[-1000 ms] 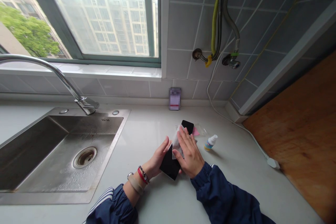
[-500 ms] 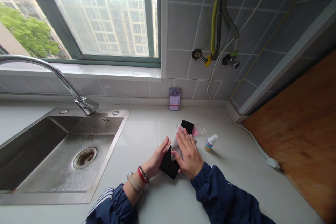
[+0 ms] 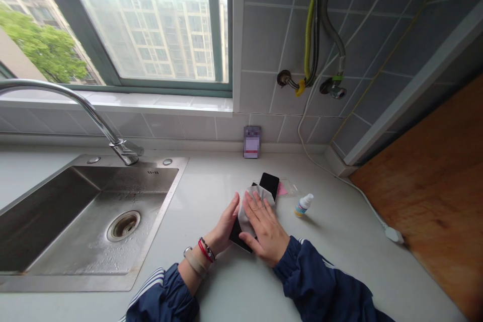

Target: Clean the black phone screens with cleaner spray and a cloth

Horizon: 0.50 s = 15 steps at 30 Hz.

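My left hand (image 3: 223, 226) is wrapped round the edge of a black smartphone (image 3: 239, 240), held tilted above the counter with its dark face up. Over the phone's face lies a light grey cleaning cloth (image 3: 245, 215) with a zigzag edge. My right hand (image 3: 266, 231) presses the cloth onto the phone with nearly straight fingers, hiding part of both. Just beyond my fingers, a second black phone-like slab (image 3: 269, 182) shows, partly covered by the cloth. To the right of my right hand stands a small white spray bottle (image 3: 304, 205) with a blue and yellow label.
A clear plastic piece and a pink item (image 3: 282, 189) lie behind the hands. A purple card-like object (image 3: 252, 142) leans against the back wall. At left is a steel sink (image 3: 154, 256) with a faucet (image 3: 126, 153). A white cable with a plug (image 3: 393, 234) runs along the right.
My right hand has slid the cloth slightly left and toward me across the phone. More of the slab behind now shows, and the phone's bare lower face is smaller.
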Motion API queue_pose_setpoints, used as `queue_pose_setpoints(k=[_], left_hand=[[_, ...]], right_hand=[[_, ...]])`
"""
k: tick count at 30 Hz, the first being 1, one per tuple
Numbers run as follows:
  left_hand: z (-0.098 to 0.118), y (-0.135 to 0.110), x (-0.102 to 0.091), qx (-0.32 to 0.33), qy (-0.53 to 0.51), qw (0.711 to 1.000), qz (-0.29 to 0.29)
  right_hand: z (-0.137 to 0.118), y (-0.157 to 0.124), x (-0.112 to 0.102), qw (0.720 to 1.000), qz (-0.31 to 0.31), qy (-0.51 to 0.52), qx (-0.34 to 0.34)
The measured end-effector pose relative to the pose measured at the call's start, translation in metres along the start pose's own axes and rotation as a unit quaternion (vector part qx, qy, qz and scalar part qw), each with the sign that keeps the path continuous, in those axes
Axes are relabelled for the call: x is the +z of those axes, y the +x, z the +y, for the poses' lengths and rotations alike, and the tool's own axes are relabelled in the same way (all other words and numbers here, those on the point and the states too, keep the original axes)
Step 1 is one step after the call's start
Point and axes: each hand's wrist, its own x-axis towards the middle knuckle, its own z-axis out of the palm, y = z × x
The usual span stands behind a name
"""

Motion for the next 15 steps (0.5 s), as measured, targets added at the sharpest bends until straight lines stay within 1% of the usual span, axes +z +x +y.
queue_pose_setpoints(k=[5,7,9,13,15], left_hand=[[0.007,-0.003,0.005,-0.02,-0.038,0.996,0.082],[0.01,-0.003,0.007,-0.01,-0.043,0.993,0.108],[0.011,-0.003,0.008,0.005,-0.047,0.993,0.107],[0.011,-0.001,0.006,0.015,-0.064,0.995,0.069],[0.012,-0.001,0.005,0.016,-0.063,0.996,0.065]], right_hand=[[-0.014,-0.001,-0.001,0.997,-0.06,0.015,-0.034],[-0.018,-0.001,-0.002,0.996,-0.074,0.021,-0.042],[-0.02,-0.001,-0.003,0.995,-0.082,0.024,-0.047],[-0.022,-0.001,-0.008,0.995,-0.086,0.026,-0.053],[-0.023,-0.001,-0.01,0.994,-0.084,0.026,-0.056]])
